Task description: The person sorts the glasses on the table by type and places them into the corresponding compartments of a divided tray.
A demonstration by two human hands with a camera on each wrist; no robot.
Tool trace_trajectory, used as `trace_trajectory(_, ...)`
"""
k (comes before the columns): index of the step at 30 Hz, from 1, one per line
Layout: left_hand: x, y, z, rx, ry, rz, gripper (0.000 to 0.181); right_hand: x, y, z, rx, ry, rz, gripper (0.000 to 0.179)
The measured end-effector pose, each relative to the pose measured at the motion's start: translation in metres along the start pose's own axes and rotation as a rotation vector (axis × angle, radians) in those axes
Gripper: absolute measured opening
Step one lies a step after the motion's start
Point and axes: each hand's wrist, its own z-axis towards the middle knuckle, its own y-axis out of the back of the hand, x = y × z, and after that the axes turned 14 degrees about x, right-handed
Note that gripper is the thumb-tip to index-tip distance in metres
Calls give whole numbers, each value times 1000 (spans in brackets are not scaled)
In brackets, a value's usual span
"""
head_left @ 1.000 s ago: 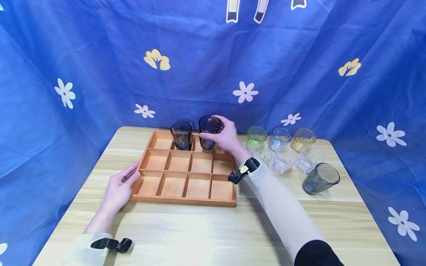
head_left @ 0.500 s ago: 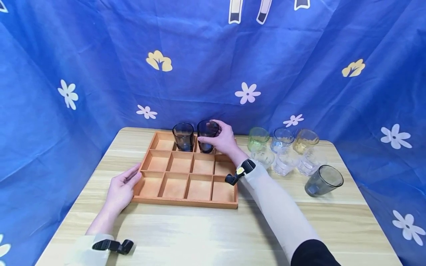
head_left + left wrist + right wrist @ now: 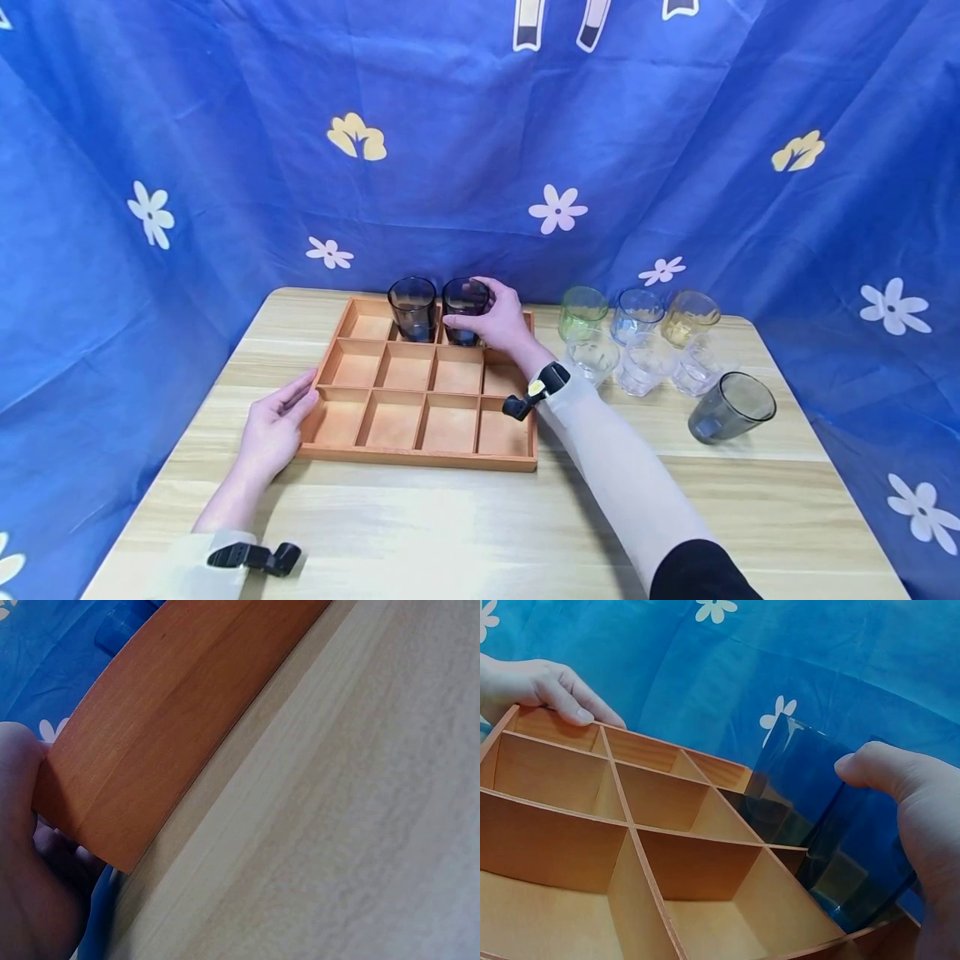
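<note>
My right hand (image 3: 504, 321) grips a dark smoky drinking glass (image 3: 457, 307), upright in the third back-row compartment from the left of a divided wooden tray (image 3: 417, 457). In the right wrist view the thumb lies across the near side of the held glass (image 3: 859, 866). Beside it a matching dark glass (image 3: 412, 315) stands in the second back compartment. My left hand (image 3: 272, 427) holds the tray's left side, thumb at the rim. The left wrist view shows the tray's outer wall (image 3: 172, 712) against that hand's palm side.
To the tray's right, on the wooden table (image 3: 420, 533), stand a green glass (image 3: 582, 313), a blue glass (image 3: 637, 315) and an amber glass (image 3: 688, 317). Several clear glasses (image 3: 643, 365) stand before them. A grey glass (image 3: 729, 408) is nearer the front. A blue curtain (image 3: 450, 150) hangs behind.
My right hand has lowered the dark glass into the back-row compartment and moved it slightly left, toward the other dark glass. My left hand keeps its hold on the tray.
</note>
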Motion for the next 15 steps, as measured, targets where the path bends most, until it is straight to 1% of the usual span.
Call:
trace_trajectory(4,1,0,0,-2,0,-13,45,-2,-1,0,8,-8,0,73)
trace_trajectory(10,3,0,0,-1,-7,3,45,-5,-2,-4,31,-46,8,78)
trace_trajectory(15,1,-1,-1,-8,-18,3,45,-8,-5,-3,40,-16,34,76)
